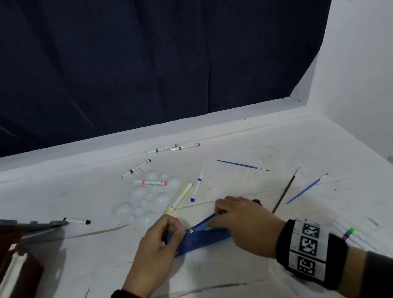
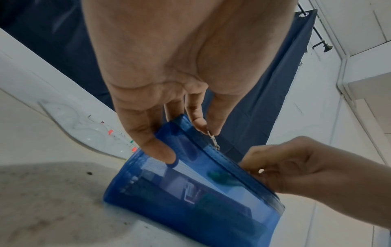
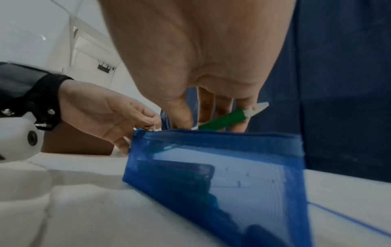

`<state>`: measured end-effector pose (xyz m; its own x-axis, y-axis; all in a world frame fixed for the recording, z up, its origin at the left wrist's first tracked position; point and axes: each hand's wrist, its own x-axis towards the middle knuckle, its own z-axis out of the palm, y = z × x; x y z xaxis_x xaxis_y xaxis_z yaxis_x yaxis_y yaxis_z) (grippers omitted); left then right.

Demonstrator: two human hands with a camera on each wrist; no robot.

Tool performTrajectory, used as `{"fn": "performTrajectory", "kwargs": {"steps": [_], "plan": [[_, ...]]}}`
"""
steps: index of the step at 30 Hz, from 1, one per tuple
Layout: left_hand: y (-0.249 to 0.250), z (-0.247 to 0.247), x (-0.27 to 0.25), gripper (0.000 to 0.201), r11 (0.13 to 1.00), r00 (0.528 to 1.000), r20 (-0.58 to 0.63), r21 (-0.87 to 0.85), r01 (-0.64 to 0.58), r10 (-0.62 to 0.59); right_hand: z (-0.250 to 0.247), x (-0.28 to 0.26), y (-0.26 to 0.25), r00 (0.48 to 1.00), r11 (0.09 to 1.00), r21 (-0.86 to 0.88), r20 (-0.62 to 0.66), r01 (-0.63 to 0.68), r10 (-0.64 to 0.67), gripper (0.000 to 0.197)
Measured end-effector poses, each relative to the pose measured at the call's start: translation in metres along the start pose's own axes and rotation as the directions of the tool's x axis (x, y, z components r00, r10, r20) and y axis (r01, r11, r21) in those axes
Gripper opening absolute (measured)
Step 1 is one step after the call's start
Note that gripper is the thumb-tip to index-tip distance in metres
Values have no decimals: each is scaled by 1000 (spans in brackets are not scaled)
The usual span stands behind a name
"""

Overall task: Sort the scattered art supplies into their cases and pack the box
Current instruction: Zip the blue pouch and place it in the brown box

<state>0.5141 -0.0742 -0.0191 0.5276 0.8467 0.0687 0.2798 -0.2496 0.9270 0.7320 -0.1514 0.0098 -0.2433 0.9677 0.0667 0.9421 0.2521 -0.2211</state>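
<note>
A blue mesh zip pouch point(image 1: 203, 241) lies on the white table point(image 1: 306, 221) in front of me, with dark items showing through its side point(image 2: 190, 192). My left hand point(image 1: 159, 243) pinches the metal zipper pull point(image 2: 212, 137) at the pouch's left end. My right hand point(image 1: 239, 222) is at the pouch's top edge point(image 3: 211, 135). Its fingers are curled round a green marker point(image 3: 222, 120) that sits at the pouch's mouth, and its thumb is against the rim. How wide the zip stands is hidden by both hands.
Several markers point(image 1: 180, 198) and a clear plastic palette point(image 1: 146, 198) lie scattered behind the pouch. Three paint brushes point(image 1: 306, 189) lie to the right. A black marker point(image 1: 76, 220) and a brown box point(image 1: 1, 280) are at the left. More markers point(image 1: 353, 237) lie by my right wrist.
</note>
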Motion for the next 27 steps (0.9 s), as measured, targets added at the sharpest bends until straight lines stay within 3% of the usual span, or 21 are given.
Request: {"fn": "performTrajectory", "kwargs": {"steps": [3, 6, 9, 12, 17, 20, 23, 27], "plan": [[-8, -11, -12, 19, 1000, 999, -27, 24, 16, -16, 3, 14, -24, 996, 974, 218, 60, 58, -73, 45], [-12, -23, -27, 17, 999, 998, -57, -11, 37, -38, 6, 21, -38, 994, 931, 364, -112, 38, 3, 29], [-12, -29, -40, 22, 995, 994, -85, -80, 56, -63, 8, 26, -53, 990, 908, 419, -133, 18, 42, 18], [-12, -28, -50, 28, 973, 990, -87, -211, 90, -111, 13, 31, -73, 1000, 963, 268, -20, 3, 2, 28], [-14, -30, -61, 32, 955, 984, -86, -268, 130, -158, 26, 33, -90, 993, 998, 2, -99, 62, -61, 18], [-15, -35, -66, 27, 927, 979, -81, -345, 149, -187, 26, 28, -96, 995, 989, -140, -80, 50, -61, 21], [-15, -38, -73, 13, 967, 989, -48, -221, 125, -139, 22, 23, -94, 992, 997, 78, -121, -12, 22, 10], [-17, -37, -79, 21, 992, 993, -73, -97, 86, -93, 24, 14, -87, 957, 950, 270, -197, -158, 215, 14]]}}
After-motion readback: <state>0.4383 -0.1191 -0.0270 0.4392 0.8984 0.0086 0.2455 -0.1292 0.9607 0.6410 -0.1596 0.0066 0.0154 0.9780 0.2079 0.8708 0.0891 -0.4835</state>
